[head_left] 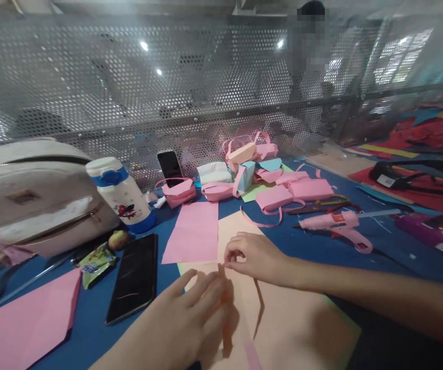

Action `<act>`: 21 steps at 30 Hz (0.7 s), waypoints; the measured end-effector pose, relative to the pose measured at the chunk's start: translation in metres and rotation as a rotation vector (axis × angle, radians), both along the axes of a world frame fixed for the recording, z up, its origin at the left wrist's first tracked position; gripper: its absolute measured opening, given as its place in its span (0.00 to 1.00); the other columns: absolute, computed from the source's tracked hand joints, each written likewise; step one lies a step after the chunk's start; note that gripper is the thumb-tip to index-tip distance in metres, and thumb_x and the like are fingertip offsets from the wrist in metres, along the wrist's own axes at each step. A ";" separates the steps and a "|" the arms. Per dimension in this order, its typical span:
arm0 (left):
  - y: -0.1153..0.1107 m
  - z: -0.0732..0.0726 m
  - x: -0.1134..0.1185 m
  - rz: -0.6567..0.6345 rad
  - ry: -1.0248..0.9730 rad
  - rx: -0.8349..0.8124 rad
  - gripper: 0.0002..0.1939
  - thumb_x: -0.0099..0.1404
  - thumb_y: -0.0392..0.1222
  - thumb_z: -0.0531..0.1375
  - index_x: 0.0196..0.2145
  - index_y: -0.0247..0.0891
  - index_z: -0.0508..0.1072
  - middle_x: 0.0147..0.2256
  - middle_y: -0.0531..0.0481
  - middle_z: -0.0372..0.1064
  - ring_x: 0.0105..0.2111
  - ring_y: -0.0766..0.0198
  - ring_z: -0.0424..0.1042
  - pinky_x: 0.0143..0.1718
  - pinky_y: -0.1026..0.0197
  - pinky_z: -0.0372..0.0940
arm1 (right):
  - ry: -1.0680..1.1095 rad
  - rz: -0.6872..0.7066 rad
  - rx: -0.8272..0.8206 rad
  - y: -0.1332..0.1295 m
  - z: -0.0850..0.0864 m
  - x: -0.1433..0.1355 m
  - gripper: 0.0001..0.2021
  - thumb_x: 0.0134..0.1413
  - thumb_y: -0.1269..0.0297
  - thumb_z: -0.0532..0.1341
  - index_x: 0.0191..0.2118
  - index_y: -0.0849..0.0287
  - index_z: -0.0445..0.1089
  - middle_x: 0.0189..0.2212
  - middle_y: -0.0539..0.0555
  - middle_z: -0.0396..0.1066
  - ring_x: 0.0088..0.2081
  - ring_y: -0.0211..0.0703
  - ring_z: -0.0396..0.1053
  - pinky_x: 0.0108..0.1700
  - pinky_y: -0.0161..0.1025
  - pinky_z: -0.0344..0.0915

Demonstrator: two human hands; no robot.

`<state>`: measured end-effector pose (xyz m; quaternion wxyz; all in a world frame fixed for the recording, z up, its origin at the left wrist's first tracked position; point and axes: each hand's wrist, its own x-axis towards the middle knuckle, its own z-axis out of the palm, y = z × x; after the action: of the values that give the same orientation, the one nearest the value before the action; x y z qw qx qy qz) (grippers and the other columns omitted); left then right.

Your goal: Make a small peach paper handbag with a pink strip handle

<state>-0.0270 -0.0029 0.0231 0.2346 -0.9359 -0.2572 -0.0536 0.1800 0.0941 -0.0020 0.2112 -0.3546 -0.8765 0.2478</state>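
Left hand (196, 313) palm down over peach paper (283, 308), fingers extended, slightly parted; cannot tell whether they grip. Right hand (258, 257) just beside, fingers curled, thumb and forefinger narrow near left fingertips; cannot tell if anything is pinched. Peach paper on blue tabletop (302, 249), beneath both hands. Pink sheet (194, 231) just beyond left hand. Black phone (134, 277) left of hands, pink glue gun (317, 222) right.

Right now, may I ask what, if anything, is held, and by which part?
The right hand seems to pinch peach paper at an edge; unclear for the left hand.
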 end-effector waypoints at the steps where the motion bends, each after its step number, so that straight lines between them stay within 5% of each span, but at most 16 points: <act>1: 0.000 0.001 0.002 -0.017 -0.022 0.006 0.10 0.71 0.48 0.58 0.46 0.43 0.74 0.51 0.52 0.74 0.53 0.56 0.69 0.54 0.52 0.59 | -0.007 -0.003 -0.002 0.000 0.001 0.000 0.03 0.52 0.70 0.66 0.30 0.57 0.77 0.28 0.49 0.75 0.34 0.40 0.68 0.33 0.34 0.55; 8: -0.001 0.010 0.010 -0.100 -0.065 -0.044 0.13 0.75 0.40 0.52 0.51 0.44 0.74 0.52 0.56 0.73 0.54 0.58 0.68 0.65 0.52 0.46 | -0.071 0.011 -0.073 0.003 0.014 0.003 0.02 0.50 0.68 0.67 0.31 0.55 0.79 0.29 0.48 0.78 0.33 0.39 0.70 0.29 0.33 0.53; 13: 0.001 0.000 0.010 -0.140 -0.073 -0.115 0.14 0.73 0.41 0.55 0.54 0.42 0.72 0.55 0.54 0.70 0.57 0.56 0.64 0.70 0.47 0.33 | -0.091 0.024 -0.100 0.005 0.015 0.005 0.02 0.50 0.67 0.67 0.30 0.54 0.79 0.30 0.47 0.79 0.34 0.39 0.72 0.30 0.33 0.54; 21: 0.004 -0.010 0.010 -0.154 -0.096 -0.239 0.20 0.72 0.44 0.54 0.59 0.39 0.67 0.56 0.49 0.69 0.59 0.55 0.61 0.70 0.43 0.34 | -0.088 0.039 -0.110 0.004 0.015 0.004 0.03 0.51 0.67 0.66 0.31 0.54 0.79 0.31 0.47 0.79 0.35 0.39 0.72 0.32 0.33 0.56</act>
<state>-0.0167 0.0008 0.0128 0.1043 -0.9705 -0.2000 -0.0850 0.1838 0.0976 0.0130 0.1480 -0.3592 -0.8767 0.2837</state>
